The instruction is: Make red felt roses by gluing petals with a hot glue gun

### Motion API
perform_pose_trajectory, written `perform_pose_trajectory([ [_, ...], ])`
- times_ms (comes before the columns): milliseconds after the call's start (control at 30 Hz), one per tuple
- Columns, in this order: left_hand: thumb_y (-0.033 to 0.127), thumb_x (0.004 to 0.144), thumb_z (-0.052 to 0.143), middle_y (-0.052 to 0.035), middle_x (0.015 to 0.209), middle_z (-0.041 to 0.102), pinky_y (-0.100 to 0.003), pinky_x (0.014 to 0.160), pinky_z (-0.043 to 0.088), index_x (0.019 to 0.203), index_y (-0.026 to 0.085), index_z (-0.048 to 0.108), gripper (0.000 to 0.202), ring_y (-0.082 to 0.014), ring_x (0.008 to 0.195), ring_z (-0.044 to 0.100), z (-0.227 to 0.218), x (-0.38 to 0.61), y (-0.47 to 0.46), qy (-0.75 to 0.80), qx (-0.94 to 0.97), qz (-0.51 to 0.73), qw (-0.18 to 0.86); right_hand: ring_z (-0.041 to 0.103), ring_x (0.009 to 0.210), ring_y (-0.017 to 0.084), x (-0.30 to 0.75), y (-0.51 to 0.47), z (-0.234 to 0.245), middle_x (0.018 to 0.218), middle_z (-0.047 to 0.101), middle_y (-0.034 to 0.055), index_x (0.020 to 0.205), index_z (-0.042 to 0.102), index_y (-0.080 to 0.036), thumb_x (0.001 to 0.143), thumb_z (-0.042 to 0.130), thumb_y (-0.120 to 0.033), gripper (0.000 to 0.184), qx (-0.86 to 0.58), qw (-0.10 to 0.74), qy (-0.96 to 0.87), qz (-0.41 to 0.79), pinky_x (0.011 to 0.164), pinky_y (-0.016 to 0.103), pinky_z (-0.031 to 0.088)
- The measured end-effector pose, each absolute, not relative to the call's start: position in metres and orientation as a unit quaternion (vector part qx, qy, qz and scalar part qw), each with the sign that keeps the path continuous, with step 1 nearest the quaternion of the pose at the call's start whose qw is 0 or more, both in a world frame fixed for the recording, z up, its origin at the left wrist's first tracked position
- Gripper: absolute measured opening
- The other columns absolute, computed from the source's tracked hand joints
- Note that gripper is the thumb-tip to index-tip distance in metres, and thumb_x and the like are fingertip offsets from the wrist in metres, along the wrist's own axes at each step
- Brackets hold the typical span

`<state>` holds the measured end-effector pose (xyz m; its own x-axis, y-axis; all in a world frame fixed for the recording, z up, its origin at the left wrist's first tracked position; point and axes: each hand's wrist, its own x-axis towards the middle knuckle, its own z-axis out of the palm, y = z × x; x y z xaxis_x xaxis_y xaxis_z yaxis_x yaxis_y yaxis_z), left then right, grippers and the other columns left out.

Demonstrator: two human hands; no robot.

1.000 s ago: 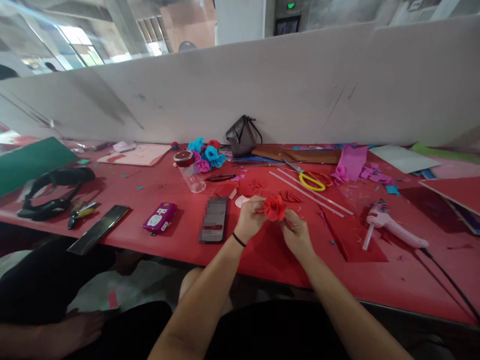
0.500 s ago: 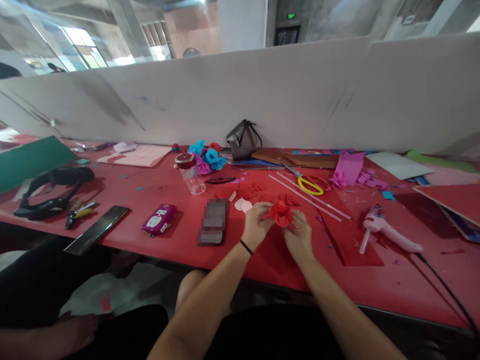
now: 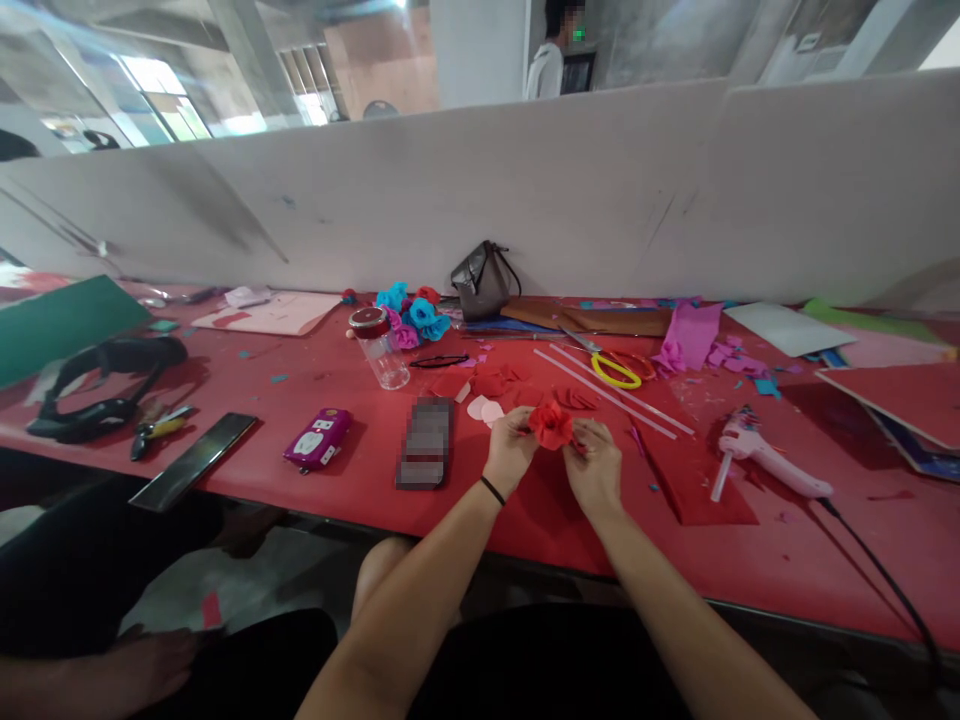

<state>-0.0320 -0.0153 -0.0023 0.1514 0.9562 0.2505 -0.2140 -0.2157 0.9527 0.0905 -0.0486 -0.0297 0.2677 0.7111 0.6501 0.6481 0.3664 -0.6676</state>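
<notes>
Between my hands, above the front of the red table, is a red paper flower (image 3: 551,426) with ruffled petals. My left hand (image 3: 511,446) pinches its left side. At the flower's right edge, my right hand (image 3: 594,464) has its fingers closed on the petals; the fingertips are partly hidden. Pale pink paper petals (image 3: 491,412) lie just beyond my left hand. Cut red paper pieces (image 3: 502,380) are scattered behind the flower. A phone (image 3: 426,445) rests to the left of my left hand.
To the right lies a pink glue gun (image 3: 772,455) with its cord trailing off the table. Yellow-handled scissors (image 3: 615,370) and clear glue sticks (image 3: 600,385) sit beyond my right hand. A jar (image 3: 382,350), paper flowers (image 3: 420,315) and a purple case (image 3: 319,438) stand leftward. A co-worker's hand (image 3: 150,665) shows lower left.
The red flower has shifted slightly left and turned a little in my hands. My right hand's fingers have moved along its edge. A person has appeared behind the partition.
</notes>
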Motion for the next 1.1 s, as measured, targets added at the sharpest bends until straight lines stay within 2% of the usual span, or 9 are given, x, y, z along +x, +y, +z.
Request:
perform_pose_trajectory([
  [233,0.026,0.056,0.078,0.0009,0.061,0.059,-0.023,0.063,0.041,0.061,0.014,0.065,0.018,-0.0097,0.06,0.048,-0.001,-0.029,-0.015,0.345,0.477,0.583,0.56,0.06,0.079,0.023,0.089,-0.05,-0.029,0.079,0.068,0.0068,0.079,0.066,-0.021,0.076,0.052,-0.02,0.014,-0.578,0.556,-0.595,0.056,0.076,0.039,0.047],
  [367,0.025,0.057,0.077,-0.0018,0.068,0.062,-0.025,0.064,0.043,0.06,0.014,0.065,0.016,-0.0117,0.064,0.052,-0.001,-0.03,-0.015,0.335,0.485,0.584,0.558,0.06,0.079,0.023,0.088,-0.051,-0.027,0.079,0.067,0.0064,0.077,0.065,-0.02,0.075,0.052,-0.018,0.014,-0.57,0.565,-0.594,0.06,0.08,0.041,0.047],
  [567,0.02,0.056,0.075,-0.0038,0.076,0.063,-0.025,0.065,0.044,0.057,0.015,0.064,0.012,-0.0124,0.068,0.054,-0.005,-0.027,-0.016,0.31,0.493,0.6,0.549,0.061,0.082,0.022,0.088,-0.053,-0.024,0.081,0.067,0.0066,0.077,0.065,-0.021,0.077,0.052,-0.02,0.012,-0.538,0.598,-0.59,0.069,0.073,0.035,0.049],
  [700,0.017,0.06,0.07,-0.0011,0.072,0.062,-0.025,0.067,0.044,0.064,0.015,0.064,0.007,-0.0115,0.069,0.054,0.003,-0.029,-0.018,0.347,0.498,0.559,0.566,0.061,0.076,0.02,0.087,-0.052,-0.024,0.079,0.068,0.0065,0.078,0.066,-0.021,0.079,0.053,-0.023,0.013,-0.567,0.59,-0.571,0.069,0.066,0.032,0.049],
  [833,0.018,0.062,0.066,0.0028,0.065,0.057,-0.022,0.059,0.043,0.075,0.016,0.062,0.014,-0.0083,0.059,0.05,0.021,-0.04,-0.017,0.391,0.393,0.522,0.648,0.059,0.069,0.019,0.087,-0.05,-0.025,0.076,0.068,0.006,0.075,0.066,-0.02,0.08,0.055,-0.028,0.015,-0.593,0.583,-0.552,0.062,0.062,0.03,0.047],
  [967,0.017,0.059,0.065,0.0048,0.067,0.053,-0.022,0.057,0.045,0.081,0.018,0.057,0.024,-0.0068,0.055,0.05,0.037,-0.049,-0.021,0.329,0.316,0.5,0.736,0.058,0.068,0.018,0.086,-0.05,-0.024,0.075,0.067,0.0059,0.076,0.067,-0.02,0.083,0.055,-0.031,0.018,-0.602,0.583,-0.543,0.05,0.064,0.031,0.047],
  [1100,0.017,0.06,0.068,0.0047,0.07,0.055,-0.022,0.059,0.047,0.089,0.019,0.058,0.031,-0.0073,0.058,0.053,0.044,-0.05,-0.027,0.317,0.338,0.492,0.737,0.057,0.065,0.017,0.087,-0.05,-0.026,0.074,0.067,0.0053,0.076,0.067,-0.019,0.082,0.055,-0.03,0.017,-0.599,0.59,-0.538,0.06,0.061,0.03,0.046],
])
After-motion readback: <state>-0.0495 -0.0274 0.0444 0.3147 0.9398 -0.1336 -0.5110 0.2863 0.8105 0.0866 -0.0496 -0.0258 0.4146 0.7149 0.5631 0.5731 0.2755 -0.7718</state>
